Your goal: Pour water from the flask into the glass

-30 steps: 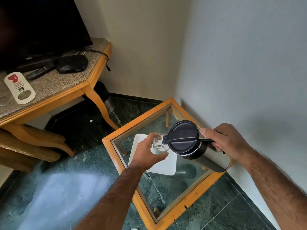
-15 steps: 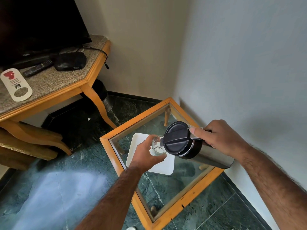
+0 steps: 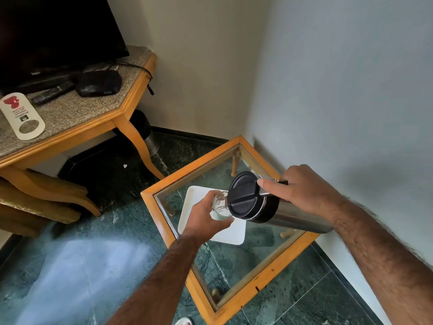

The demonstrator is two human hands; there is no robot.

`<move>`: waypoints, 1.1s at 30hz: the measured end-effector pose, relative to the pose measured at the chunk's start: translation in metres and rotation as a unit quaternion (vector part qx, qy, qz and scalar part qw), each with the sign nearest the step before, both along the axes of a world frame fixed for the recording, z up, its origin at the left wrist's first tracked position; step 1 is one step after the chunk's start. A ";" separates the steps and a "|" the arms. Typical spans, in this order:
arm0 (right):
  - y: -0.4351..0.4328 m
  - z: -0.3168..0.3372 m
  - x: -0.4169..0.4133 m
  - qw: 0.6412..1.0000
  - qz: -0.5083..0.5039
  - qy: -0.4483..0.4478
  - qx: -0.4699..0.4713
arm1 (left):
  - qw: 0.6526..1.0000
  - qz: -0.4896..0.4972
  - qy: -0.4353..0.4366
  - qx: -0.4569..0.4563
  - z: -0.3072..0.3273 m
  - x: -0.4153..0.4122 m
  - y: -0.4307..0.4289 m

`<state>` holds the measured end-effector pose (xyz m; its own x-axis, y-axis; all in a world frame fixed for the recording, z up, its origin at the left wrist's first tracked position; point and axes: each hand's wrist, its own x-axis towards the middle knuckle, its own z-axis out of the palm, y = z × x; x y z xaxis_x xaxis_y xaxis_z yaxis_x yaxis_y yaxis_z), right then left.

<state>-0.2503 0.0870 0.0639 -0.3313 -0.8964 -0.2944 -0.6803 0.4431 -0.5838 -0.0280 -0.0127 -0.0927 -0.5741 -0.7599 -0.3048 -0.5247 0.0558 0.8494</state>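
Observation:
A steel flask point(image 3: 295, 220) with a black lid point(image 3: 246, 198) is tipped nearly flat, its lid end over the clear glass point(image 3: 220, 206). My right hand point(image 3: 302, 188) grips the flask's handle, thumb pressed near the lid. My left hand point(image 3: 205, 219) wraps around the glass, which stands on a white tray point(image 3: 230, 233) on the glass-topped side table point(image 3: 262, 277). A little water shows at the bottom of the glass. The flask's lid hides the glass's right side.
The side table sits in the corner against the grey wall point(image 3: 339, 102). To the left is a stone-topped wooden table point(image 3: 77, 113) with a TV point(image 3: 54, 31), a remote point(image 3: 52, 91) and a black box point(image 3: 98, 83). A dark bin point(image 3: 145, 132) stands behind its leg.
The flask has tipped further, from slanted to nearly horizontal, and its lid has moved closer over the glass. My left hand has kept hold of the glass.

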 end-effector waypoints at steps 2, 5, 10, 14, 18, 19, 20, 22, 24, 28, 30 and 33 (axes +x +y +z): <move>0.000 0.001 0.000 1.000 -0.002 0.005 0.005 | 1.000 0.001 0.001 0.001 -0.002 0.001 0.001; 0.000 0.004 -0.001 1.000 0.001 0.011 0.015 | 1.000 0.001 0.000 0.001 -0.005 0.001 0.003; -0.001 0.007 -0.001 0.999 0.005 0.026 0.024 | 1.000 0.003 0.001 -0.004 -0.007 0.000 0.005; -0.002 0.008 0.002 0.999 0.019 0.028 0.036 | 1.000 0.001 0.001 -0.003 -0.007 -0.001 0.005; -0.004 0.009 0.004 0.998 0.027 0.040 0.043 | 1.000 0.003 0.001 0.000 -0.007 -0.001 0.005; -0.004 0.010 0.005 0.998 0.028 0.043 0.045 | 1.000 0.003 0.000 -0.002 -0.008 -0.001 0.005; -0.005 0.010 0.005 0.997 0.030 0.044 0.047 | 1.000 0.003 -0.001 -0.003 -0.008 -0.001 0.005; -0.006 0.011 0.006 0.997 0.032 0.044 0.048 | 1.000 0.004 -0.002 0.002 -0.008 0.000 0.005; -0.007 0.012 0.006 0.997 0.033 0.043 0.048 | 1.000 0.004 0.000 0.002 -0.008 0.001 0.006; -0.008 0.013 0.007 0.997 0.038 0.050 0.046 | 1.000 0.004 -0.003 -0.002 -0.009 0.002 0.007; -0.009 0.014 0.008 0.997 0.040 0.054 0.046 | 1.000 0.006 -0.004 0.000 -0.008 0.003 0.007; -0.010 0.013 0.008 0.996 0.042 0.056 0.050 | 1.000 0.007 -0.004 0.000 -0.008 0.003 0.008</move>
